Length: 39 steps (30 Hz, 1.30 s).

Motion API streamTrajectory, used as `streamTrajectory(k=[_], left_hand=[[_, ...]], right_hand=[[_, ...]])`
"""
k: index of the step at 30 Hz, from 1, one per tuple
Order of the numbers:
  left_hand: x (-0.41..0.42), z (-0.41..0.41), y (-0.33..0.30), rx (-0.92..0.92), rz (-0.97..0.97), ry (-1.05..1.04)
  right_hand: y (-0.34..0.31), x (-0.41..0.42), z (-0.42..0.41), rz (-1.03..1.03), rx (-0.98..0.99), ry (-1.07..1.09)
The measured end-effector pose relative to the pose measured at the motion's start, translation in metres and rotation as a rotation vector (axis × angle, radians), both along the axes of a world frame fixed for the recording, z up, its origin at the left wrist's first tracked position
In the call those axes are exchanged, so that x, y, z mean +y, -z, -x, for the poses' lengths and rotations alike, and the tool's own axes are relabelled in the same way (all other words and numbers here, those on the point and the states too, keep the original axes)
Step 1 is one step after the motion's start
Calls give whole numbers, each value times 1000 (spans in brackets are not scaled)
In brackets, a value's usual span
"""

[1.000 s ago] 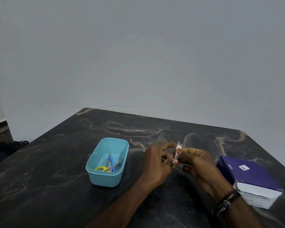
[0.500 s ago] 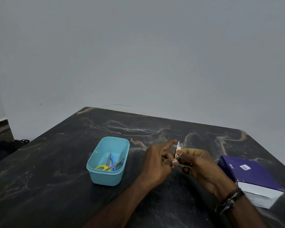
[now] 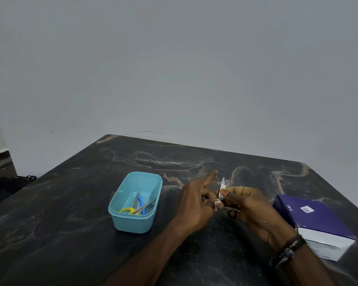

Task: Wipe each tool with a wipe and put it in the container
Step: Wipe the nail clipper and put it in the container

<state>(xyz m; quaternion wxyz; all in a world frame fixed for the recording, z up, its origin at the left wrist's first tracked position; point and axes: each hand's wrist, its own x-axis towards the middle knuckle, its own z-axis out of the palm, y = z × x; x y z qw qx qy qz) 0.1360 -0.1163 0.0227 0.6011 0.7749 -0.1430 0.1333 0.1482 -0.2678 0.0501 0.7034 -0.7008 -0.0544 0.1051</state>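
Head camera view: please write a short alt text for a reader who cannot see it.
Two bare hands meet above a dark marbled table: the right hand pinches a small metal nail clipper, and the left hand touches it. To the left, a light blue container holds scissors; a purple box lies to the right.

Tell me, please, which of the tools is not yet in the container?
The nail clipper, pinched in the right hand; the other tools lie in the container.

Silver nail clipper (image 3: pixel 222 187) upright, pinched between hands; teal container (image 3: pixel 120 220) left, holding scissors (image 3: pixel 132 210).
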Motion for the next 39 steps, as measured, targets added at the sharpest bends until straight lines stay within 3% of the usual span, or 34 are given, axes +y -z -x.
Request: streamTrajectory(k=[8, 18, 26, 32, 39], left_hand=[[-8, 6, 0, 0, -27, 58], [-2, 4, -1, 55, 22, 13], [-5, 9, -6, 70, -66, 96], [-3, 4, -8, 111, 192, -77], [0, 4, -16, 168, 470, -115]], right_hand=[[3, 4, -4, -48, -39, 211], [3, 5, -1, 11, 6, 33], [3, 4, -5, -43, -14, 249], [0, -2, -6, -87, -22, 238], [-1, -2, -8, -63, -21, 206]])
